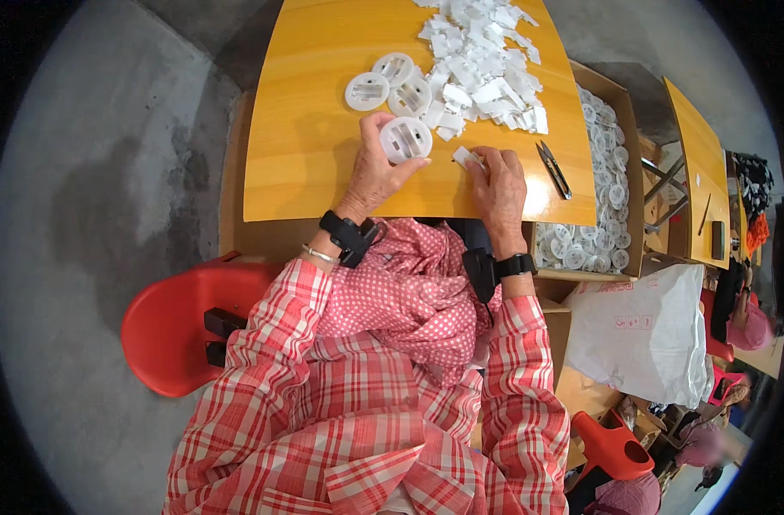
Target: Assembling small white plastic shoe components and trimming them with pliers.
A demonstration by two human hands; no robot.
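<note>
My left hand (pixel 376 165) is closed around the edge of a round white plastic part (pixel 406 139) with slots in its face, held tilted over the yellow table (pixel 314 146). A small flat white plastic piece (pixel 467 157) is pinched between the fingertips of my right hand (pixel 500 184), low over the tabletop. Beyond my left hand lie several similar round parts (pixel 367 91), grouped close together. A loose heap of white plastic pieces (pixel 486 69) spreads over the far right of the table. Thread snips (pixel 555 172) with dark handles lie to the right of my right hand.
Right of the table, a cardboard box (pixel 634 189) holds many round white parts. A large white sack (pixel 641 330) stands nearer me. A red chair (pixel 181 322) is at my left, another red seat (pixel 611 446) at lower right. Other people sit at far right beside another yellow table (pixel 701 180).
</note>
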